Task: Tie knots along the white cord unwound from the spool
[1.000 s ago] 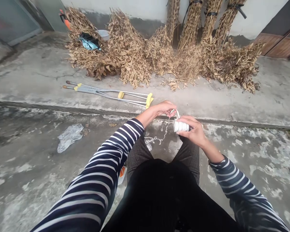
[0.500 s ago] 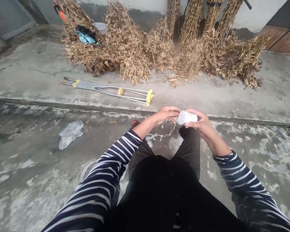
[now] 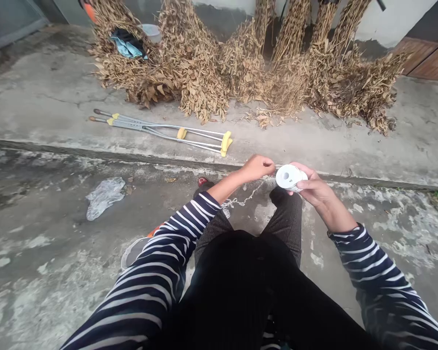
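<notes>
My right hand [image 3: 316, 192] is wrapped round a white spool [image 3: 285, 176], its flat end with a round hole and a small dark mark turned up towards me. Just left of it, my left hand [image 3: 258, 168] is closed in a pinch, apart from the spool. A thin white cord [image 3: 253, 193] runs down from beneath the left hand and lies in a loose tangle near my feet. Its stretch between the fingers and the spool is too fine to make out clearly.
Crutches with yellow pads [image 3: 182, 133] lie on the raised concrete step [image 3: 58, 129]. Dried plant bundles [image 3: 200, 73] lean along the wall behind. A crumpled plastic bag [image 3: 104, 197] lies on the ground to the left. A pale round object [image 3: 131, 253] is partly behind my left sleeve.
The spool has tipped so its holed end faces up more, and my right hand has shifted slightly right. My left fingers have curled into a tighter pinch and drawn apart from the spool.
</notes>
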Demonstrator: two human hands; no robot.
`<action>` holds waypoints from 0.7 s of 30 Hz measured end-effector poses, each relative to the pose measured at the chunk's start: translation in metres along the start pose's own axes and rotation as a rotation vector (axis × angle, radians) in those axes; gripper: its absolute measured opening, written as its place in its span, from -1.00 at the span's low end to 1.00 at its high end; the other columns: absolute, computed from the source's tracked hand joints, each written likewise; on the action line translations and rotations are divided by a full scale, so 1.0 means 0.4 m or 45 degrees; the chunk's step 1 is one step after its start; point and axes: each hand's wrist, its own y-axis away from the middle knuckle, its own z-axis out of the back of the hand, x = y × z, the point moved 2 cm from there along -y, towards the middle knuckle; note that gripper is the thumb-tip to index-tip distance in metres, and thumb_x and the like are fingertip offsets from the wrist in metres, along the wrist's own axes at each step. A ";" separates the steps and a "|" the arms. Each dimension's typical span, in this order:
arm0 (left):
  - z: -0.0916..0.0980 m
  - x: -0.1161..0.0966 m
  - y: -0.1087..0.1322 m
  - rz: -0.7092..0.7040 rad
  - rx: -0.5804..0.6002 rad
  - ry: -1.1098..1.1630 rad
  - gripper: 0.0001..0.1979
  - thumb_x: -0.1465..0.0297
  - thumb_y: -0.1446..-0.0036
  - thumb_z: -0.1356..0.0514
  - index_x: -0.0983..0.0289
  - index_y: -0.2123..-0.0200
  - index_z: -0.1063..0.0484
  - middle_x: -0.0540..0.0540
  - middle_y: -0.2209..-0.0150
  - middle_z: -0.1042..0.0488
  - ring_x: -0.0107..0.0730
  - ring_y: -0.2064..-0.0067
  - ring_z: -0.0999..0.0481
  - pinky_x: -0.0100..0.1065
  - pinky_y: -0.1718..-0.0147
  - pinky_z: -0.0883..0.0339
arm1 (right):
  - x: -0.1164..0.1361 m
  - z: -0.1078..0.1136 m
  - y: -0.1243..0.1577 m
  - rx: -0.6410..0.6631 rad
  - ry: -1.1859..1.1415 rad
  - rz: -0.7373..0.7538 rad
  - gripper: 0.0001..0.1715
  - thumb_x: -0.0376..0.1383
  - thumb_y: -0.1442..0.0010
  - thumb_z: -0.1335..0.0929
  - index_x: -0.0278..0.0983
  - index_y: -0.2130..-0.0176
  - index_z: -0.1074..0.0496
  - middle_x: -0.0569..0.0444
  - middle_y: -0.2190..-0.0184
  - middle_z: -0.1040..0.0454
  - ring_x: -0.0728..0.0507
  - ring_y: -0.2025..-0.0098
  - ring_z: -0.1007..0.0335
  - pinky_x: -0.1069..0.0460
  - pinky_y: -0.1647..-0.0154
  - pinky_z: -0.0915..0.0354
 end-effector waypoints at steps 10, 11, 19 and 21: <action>-0.067 0.122 -0.026 0.100 0.121 0.068 -0.78 0.36 -0.26 -0.14 0.36 0.20 -0.54 0.07 0.25 -0.59 -0.60 0.54 -0.39 -0.51 0.52 -0.25 | 0.116 0.000 0.059 -0.112 -0.115 0.312 -0.29 -0.23 0.30 -0.69 -0.09 0.11 -0.56 0.13 0.21 -0.57 -0.08 0.33 -0.49 0.08 0.53 -0.40; -0.077 0.157 -0.013 0.181 0.156 0.130 -0.80 0.36 -0.25 -0.18 0.36 0.21 -0.53 0.11 0.24 -0.59 -0.58 0.52 -0.43 -0.51 0.54 -0.27 | 0.144 0.014 0.067 -0.155 -0.108 0.366 -0.31 -0.22 0.27 -0.69 -0.07 0.11 -0.55 0.13 0.17 -0.57 -0.08 0.29 -0.49 0.09 0.51 -0.40; 0.075 0.286 0.168 0.528 0.170 0.471 -0.65 0.21 -0.04 -0.47 0.40 0.30 -0.57 0.12 0.43 -0.56 -0.45 0.45 -0.51 -0.42 0.46 -0.42 | 0.341 0.172 0.131 -0.670 -0.157 0.689 -0.40 -0.36 0.16 -0.61 -0.05 0.11 -0.50 0.14 0.00 -0.61 -0.08 0.15 -0.50 0.11 0.41 -0.40; 0.179 0.246 0.194 0.398 0.203 0.609 -0.66 0.20 -0.06 -0.46 0.39 0.30 -0.58 0.06 0.49 -0.50 -0.49 0.51 -0.45 -0.44 0.50 -0.38 | 0.349 0.219 0.151 -0.820 -0.229 0.711 -0.44 -0.44 0.13 -0.59 -0.04 0.15 -0.50 0.19 0.04 -0.63 -0.06 0.14 -0.50 0.13 0.39 -0.41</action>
